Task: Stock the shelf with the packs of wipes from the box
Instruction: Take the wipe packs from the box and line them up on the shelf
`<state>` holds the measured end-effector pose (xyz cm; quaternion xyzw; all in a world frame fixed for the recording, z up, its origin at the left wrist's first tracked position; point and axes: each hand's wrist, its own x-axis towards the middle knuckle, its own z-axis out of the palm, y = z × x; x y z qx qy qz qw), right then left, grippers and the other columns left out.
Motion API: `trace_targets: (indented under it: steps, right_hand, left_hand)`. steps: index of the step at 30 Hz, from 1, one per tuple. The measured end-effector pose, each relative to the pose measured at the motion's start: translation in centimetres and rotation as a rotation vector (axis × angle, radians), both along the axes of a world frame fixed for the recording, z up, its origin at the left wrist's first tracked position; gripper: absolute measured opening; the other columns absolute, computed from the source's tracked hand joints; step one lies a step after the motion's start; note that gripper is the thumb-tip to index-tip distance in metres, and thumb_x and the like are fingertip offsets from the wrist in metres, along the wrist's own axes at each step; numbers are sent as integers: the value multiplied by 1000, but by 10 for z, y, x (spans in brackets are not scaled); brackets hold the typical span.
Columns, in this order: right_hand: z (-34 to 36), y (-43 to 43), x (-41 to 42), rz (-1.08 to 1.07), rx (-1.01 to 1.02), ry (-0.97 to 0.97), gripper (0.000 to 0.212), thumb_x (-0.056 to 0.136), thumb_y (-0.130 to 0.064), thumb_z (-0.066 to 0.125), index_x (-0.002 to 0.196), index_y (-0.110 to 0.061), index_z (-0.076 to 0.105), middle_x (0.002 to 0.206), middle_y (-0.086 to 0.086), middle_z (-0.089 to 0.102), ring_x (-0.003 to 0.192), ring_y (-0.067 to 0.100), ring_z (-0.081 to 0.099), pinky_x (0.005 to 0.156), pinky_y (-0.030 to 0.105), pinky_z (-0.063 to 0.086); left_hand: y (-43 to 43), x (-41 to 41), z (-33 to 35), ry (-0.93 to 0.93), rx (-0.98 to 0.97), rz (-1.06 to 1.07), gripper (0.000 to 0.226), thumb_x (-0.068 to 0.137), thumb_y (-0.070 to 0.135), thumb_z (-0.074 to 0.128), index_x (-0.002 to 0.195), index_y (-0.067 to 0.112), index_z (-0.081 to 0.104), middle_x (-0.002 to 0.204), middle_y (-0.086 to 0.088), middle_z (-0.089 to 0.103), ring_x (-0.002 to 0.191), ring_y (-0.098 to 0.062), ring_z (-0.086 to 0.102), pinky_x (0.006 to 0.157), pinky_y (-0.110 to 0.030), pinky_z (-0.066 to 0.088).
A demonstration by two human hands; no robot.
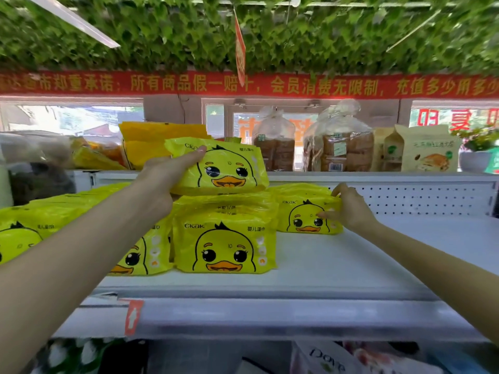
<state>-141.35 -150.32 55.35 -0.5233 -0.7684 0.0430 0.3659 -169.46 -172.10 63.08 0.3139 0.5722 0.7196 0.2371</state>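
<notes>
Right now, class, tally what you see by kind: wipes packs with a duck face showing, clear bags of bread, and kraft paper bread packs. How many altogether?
Duck-face wipes packs: 5
Clear bags of bread: 2
Kraft paper bread packs: 2
Total: 9

Saw glossy, crinkled yellow plastic film on the raised pack of wipes point(224, 168) and the right-hand pack point(302, 211). Noted smooth, matt white painted metal on the shelf point(337, 260), perforated at the back panel point(418, 198). Found clear shiny plastic on the bread bags point(340, 147), matt kraft paper on the cartons point(429, 149).
</notes>
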Motion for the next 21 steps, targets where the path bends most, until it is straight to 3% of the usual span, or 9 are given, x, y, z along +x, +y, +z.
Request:
trace_targets:
  steps: [3,7,10,13,15,18,21]
  right_hand:
    - [8,3,6,-5,-38,27,71,70,-30,85,125,-8,45,127,20,44,118,34,44,90,40,44]
    - [31,-19,23,8,-90,590,48,80,-16,77,122,-7,54,125,16,54,106,29,53,80,35,43]
    - [45,-44,35,293,-334,865,33,88,-18,68,117,-6,57,123,16,58,104,26,60,85,34,50]
    - [52,-70,38,591,-594,885,39,91,-36,59,121,-11,54,121,14,61,108,23,62,85,32,53]
    - [50,-77,39,683,-638,816,45,87,-41,59,121,-11,58,119,13,65,108,26,64,90,35,53]
    - [41,-79,50,646,-553,723,31,85,-23,68,114,-13,65,114,12,69,98,24,69,82,32,56]
    - [33,-77,72,604,-524,665,19,85,-10,67,103,-14,69,94,5,74,78,14,70,63,21,56]
  left_hand:
    - [6,12,-1,3,5,1,69,70,41,83,127,13,56,110,-7,67,90,-21,63,65,-29,49]
    - [17,32,4,14,8,-28,59,74,39,80,122,13,58,99,-4,67,72,-15,60,56,-26,46]
    - [30,53,10,21,6,-62,57,74,40,80,119,14,59,100,-3,66,75,-15,61,58,-26,47]
    - [48,76,8,93,-16,-113,77,67,48,83,130,13,54,123,-6,62,107,-24,61,81,-34,53]
    - [58,92,4,166,-41,-183,86,65,50,83,135,12,50,132,-8,58,120,-28,55,98,-41,47]
    - [70,111,0,248,-88,-244,82,68,46,83,132,9,48,129,-9,58,120,-28,54,95,-38,47]
    - [78,122,-1,381,-127,-366,42,74,34,81,104,16,58,102,0,63,93,-14,58,76,-26,48]
